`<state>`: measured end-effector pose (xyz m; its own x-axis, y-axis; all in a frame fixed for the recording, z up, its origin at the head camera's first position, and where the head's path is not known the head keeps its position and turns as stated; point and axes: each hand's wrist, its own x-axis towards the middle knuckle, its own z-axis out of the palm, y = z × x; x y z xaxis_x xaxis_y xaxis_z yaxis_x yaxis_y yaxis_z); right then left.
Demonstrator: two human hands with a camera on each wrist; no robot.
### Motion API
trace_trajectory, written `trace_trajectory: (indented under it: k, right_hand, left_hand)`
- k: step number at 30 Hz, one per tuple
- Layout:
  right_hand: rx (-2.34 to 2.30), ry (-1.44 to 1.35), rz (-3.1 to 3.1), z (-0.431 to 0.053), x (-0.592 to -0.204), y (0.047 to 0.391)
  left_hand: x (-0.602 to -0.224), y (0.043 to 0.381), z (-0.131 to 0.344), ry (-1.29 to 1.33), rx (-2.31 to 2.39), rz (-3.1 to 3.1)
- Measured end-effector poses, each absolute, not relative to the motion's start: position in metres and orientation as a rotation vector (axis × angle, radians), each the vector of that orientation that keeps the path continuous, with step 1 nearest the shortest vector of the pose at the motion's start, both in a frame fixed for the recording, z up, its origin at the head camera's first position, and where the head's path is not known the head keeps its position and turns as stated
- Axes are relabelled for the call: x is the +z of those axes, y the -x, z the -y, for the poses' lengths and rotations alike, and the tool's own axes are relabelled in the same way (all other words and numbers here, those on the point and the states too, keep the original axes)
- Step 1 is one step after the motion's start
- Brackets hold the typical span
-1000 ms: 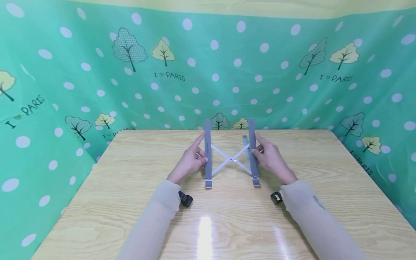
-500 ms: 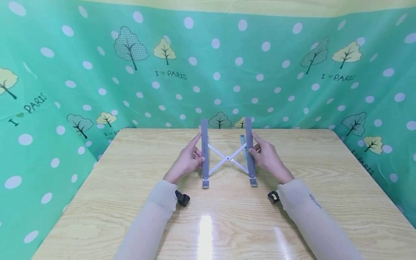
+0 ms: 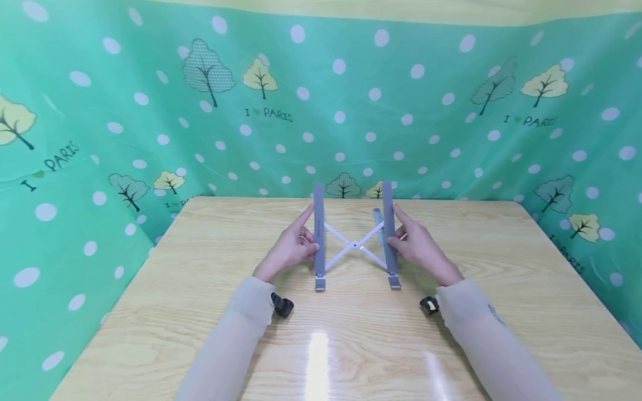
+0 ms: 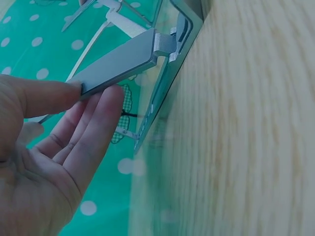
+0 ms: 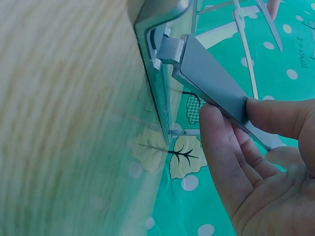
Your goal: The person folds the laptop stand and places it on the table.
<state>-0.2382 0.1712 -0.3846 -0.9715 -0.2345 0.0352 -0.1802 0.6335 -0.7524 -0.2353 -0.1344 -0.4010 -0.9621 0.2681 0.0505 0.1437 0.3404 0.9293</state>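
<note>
A grey folding laptop stand (image 3: 319, 234) stands on the table in the head view, its two long side rails joined by pale crossed bars (image 3: 355, 245). My left hand (image 3: 293, 245) pinches the left rail between thumb and fingers, the index finger stretched along its outer side. On the other side, my right hand (image 3: 418, 245) grips the right rail (image 3: 389, 228) in the same manner. Both wrist views show the upper rail (image 4: 120, 61) raised at an angle from the lower rail, with a hinge (image 5: 171, 50) joining them at the near end.
The wooden table (image 3: 225, 239) carries the stand near its back edge. Behind it and at both sides hangs a green curtain (image 3: 281, 100) with white dots and printed trees. A small black wrist camera (image 3: 282, 306) sits at each sleeve cuff.
Both hands keep their hold on the stand. Stand and hands shift slightly left and then back right in the head view, while the background also shifts a little.
</note>
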Motion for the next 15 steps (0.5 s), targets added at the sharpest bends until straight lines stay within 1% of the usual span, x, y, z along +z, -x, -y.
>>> trace_trajectory:
  k: [15]
  right_hand:
    - [-1.269, 0.327, -2.779, -0.1706, -0.386, 0.2361]
  left_hand:
    - [-0.4012, 0.2348, 0.1331, -0.367, 1.697, -2.465]
